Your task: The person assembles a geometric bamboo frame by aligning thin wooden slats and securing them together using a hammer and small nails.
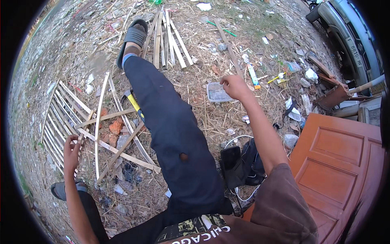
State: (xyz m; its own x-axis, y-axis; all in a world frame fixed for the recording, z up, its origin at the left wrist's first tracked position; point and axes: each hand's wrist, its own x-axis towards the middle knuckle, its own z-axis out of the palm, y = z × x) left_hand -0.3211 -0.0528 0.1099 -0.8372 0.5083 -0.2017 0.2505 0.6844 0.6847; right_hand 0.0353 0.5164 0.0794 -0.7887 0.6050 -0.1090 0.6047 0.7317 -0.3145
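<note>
My left hand (71,153) hovers by the near end of a lattice of pale bamboo slats (61,126), fingers bent but apart, with nothing visible in them. Whether it touches the slats I cannot tell. My right hand (236,87) is over the right side of a clear plastic container (217,96), fingertips drawn together in a pinch. Anything held there is too small to make out. A hammer with a yellow and black handle (133,102) lies against my outstretched leg, partly hidden by it.
Loose slats (122,150) cross beside the lattice over broken red brick (115,127). More strips (166,38) lie by my sandalled foot (134,38). A black phone (231,158) with a white cable, a brown panelled door (331,162) and a parked vehicle (351,36) are to the right.
</note>
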